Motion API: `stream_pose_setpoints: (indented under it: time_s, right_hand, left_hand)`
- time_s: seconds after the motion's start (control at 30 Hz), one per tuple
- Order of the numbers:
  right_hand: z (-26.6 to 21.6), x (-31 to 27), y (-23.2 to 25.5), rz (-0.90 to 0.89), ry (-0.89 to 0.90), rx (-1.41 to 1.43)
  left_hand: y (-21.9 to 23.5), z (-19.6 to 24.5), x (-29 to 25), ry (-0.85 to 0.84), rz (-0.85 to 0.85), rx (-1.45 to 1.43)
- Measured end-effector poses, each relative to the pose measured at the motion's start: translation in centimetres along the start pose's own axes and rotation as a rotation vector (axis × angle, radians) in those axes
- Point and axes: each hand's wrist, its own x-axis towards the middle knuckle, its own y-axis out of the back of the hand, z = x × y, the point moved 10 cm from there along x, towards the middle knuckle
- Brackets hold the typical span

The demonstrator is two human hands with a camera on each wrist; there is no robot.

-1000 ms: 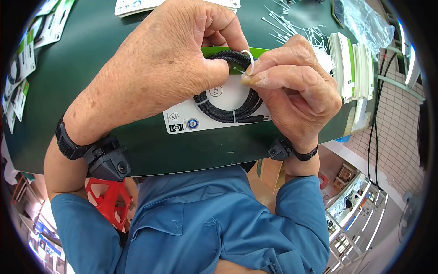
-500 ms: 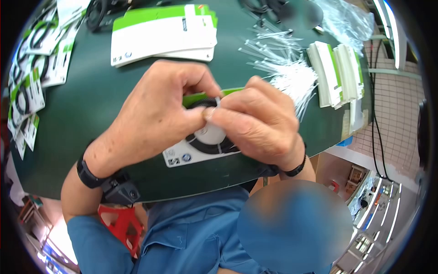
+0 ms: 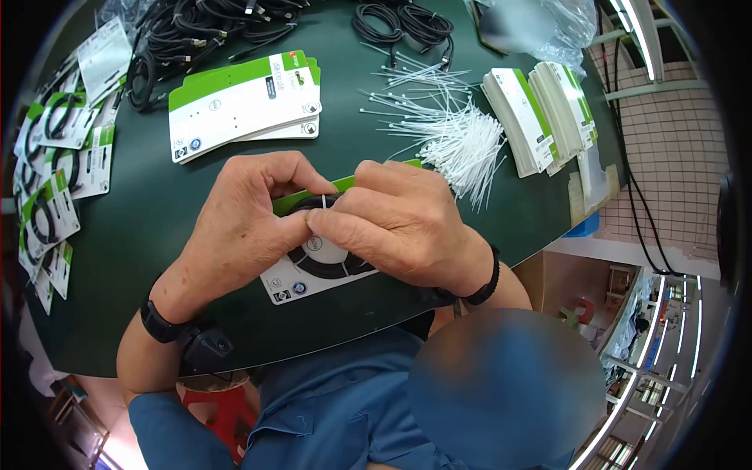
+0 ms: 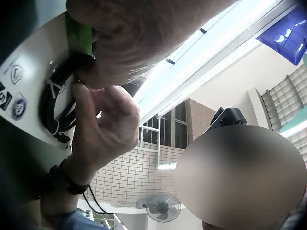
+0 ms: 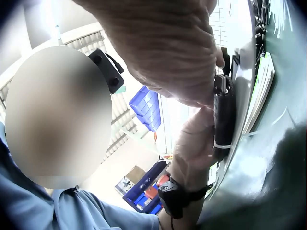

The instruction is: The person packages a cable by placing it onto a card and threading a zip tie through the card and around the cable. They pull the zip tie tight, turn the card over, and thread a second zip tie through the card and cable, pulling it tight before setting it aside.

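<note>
A coiled black cable lies on a white and green card, bound to it by thin ties. My left hand grips the card's upper left part, its thumb beside a white tie at the top of the coil. With thumb and forefinger my right hand pinches at that same tie, fingertips meeting the left thumb. In the left wrist view, two ties cross the cable. The tie's end is hidden by the fingers.
A stack of cards lies beyond my hands, loose white ties to its right. More card stacks stand at the right, finished-looking carded cables at the left. Black cables are heaped at the back.
The loop of the top tie, wide at first, is now small and close to the coil. Both hands and the card appear lower and further left in the head view, which shows more of the table's back.
</note>
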Motion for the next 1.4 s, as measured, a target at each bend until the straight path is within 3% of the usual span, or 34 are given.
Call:
stream_pose_setpoints:
  time_s: [0.1, 0.2, 0.33, 0.4, 0.43, 0.5, 0.53, 0.6, 0.73, 0.8, 0.83, 0.87, 0.93, 0.97, 1.0, 1.07, 1.13, 1.2, 1.3, 1.4]
  right_hand:
    - [0.4, -0.3, -0.6, -0.018, 0.007, -0.069]
    - [2.1, -0.4, 0.7, 0.128, -0.087, 0.136]
    - [7.5, -2.3, 5.2, 0.434, -0.334, 0.195]
    - [10.7, -4.2, 5.4, 0.530, -0.593, 0.372]
    - [11.3, -4.4, 5.4, 0.545, -0.599, 0.377]
    - [13.8, -5.2, 2.2, 0.372, -0.816, 0.589]
    - [13.6, -5.0, 0.5, 0.274, -0.841, 0.631]
    - [11.7, -3.7, -1.8, 0.077, -0.619, 0.739]
    - [10.2, -7.0, -4.4, -0.014, -0.595, 0.831]
    - [7.8, -7.2, -4.6, -0.112, -0.207, 0.416]
    - [9.0, -8.2, -5.4, -0.118, -0.401, 0.526]
    - [9.2, -8.6, -5.7, -0.117, -0.397, 0.527]
    - [8.0, -8.6, -5.5, -0.127, -0.171, 0.377]
    - [7.0, -8.8, -5.2, -0.119, -0.053, 0.171]
    - [6.7, -8.8, -5.1, -0.122, -0.052, 0.170]
    - [8.4, -9.5, -6.1, -0.185, -0.328, 0.557]
    - [8.5, -9.2, -5.9, -0.152, -0.351, 0.622]
    - [11.0, -11.3, -8.6, -0.116, -0.727, 1.101]
    - [11.6, -11.7, -9.8, -0.195, -0.737, 1.343]
    - [11.5, -11.1, -9.6, -0.187, -0.714, 1.347]
  left_hand:
    - [0.7, 0.2, 0.1, -0.054, 0.060, 0.057]
    - [1.6, 0.5, 0.2, -0.073, 0.093, 0.007]
    - [2.0, 1.1, -0.1, -0.088, 0.129, 0.059]
    - [2.0, 1.2, -0.2, -0.087, 0.112, 0.052]
    - [2.2, 1.6, -0.3, -0.114, 0.130, 0.049]
    - [2.3, 2.2, -0.5, -0.134, 0.139, 0.061]
    - [2.6, 2.4, -0.6, -0.120, 0.164, 0.051]
    - [2.9, 2.6, -0.6, -0.105, 0.183, 0.053]
    - [3.4, 3.2, -0.8, -0.153, 0.228, -0.016]
    - [3.5, 3.2, -0.9, -0.156, 0.240, -0.028]
    - [3.5, 3.3, -0.8, -0.159, 0.230, -0.025]
    - [3.4, 3.3, -0.8, -0.162, 0.220, -0.023]
    - [3.3, 3.0, -0.7, -0.149, 0.214, -0.016]
    - [3.1, 3.1, -0.7, -0.162, 0.210, 0.006]
    - [3.0, 3.2, -0.7, -0.175, 0.207, 0.027]
    - [2.9, 3.2, -0.7, -0.181, 0.206, 0.015]
    - [2.9, 3.3, -0.8, -0.186, 0.205, 0.003]
    - [2.6, 3.0, -0.8, -0.149, 0.157, 0.034]
    - [2.5, 2.9, -0.8, -0.175, 0.169, 0.067]
    - [2.4, 2.7, -0.8, -0.160, 0.158, 0.075]
